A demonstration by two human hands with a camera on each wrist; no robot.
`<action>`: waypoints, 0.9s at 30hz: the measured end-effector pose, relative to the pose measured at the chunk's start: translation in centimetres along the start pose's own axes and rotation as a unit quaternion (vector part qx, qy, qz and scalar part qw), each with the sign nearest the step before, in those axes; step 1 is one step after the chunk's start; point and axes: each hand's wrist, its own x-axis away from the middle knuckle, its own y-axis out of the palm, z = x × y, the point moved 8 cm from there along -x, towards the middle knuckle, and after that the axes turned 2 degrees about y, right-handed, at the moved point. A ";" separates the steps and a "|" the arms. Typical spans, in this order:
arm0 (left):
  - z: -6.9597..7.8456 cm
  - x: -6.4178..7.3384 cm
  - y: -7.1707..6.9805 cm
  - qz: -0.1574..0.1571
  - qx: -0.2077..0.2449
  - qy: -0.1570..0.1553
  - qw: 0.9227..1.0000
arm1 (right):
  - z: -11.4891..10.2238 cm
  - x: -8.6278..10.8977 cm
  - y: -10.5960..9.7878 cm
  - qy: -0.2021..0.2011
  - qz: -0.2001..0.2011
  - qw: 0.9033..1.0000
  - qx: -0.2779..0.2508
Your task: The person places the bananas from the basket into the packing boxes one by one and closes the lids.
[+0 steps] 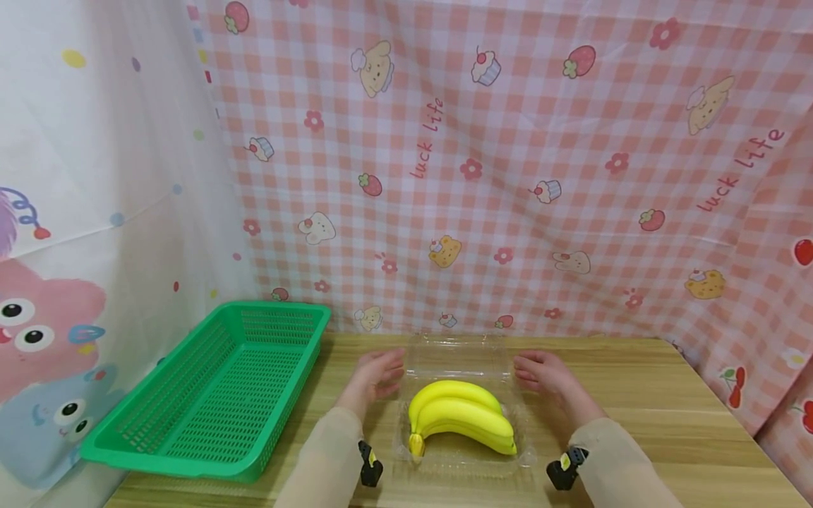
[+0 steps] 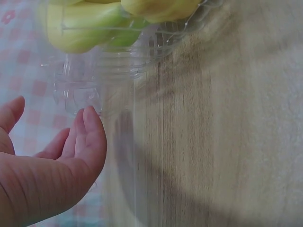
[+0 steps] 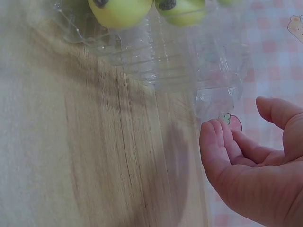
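Note:
A bunch of yellow bananas (image 1: 459,418) lies in a clear plastic clamshell box (image 1: 526,451) on the table. The box's lid (image 1: 457,361) is raised at the far side, toward the curtain. My left hand (image 1: 379,372) is at the lid's left edge, its fingers loosely bent and pointing inward. On the opposite side, my right hand (image 1: 543,372) mirrors it near the lid's right edge. In the wrist views, the left fingertips (image 2: 90,113) and right fingertips (image 3: 213,126) are close to the clear plastic. Whether they touch it I cannot tell; neither hand grips anything.
A green perforated plastic basket (image 1: 254,462) stands to the left of the box, with only its slotted floor showing inside. The wooden table (image 1: 673,409) extends to the right. A pink checked curtain (image 1: 559,127) hangs behind, and a white patterned one (image 1: 146,233) on the left.

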 end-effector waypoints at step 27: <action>0.4 -0.3 0.5 0.006 0.048 0.003 0.999 | -0.5 -0.4 0.5 -0.003 -0.015 1.000 -0.023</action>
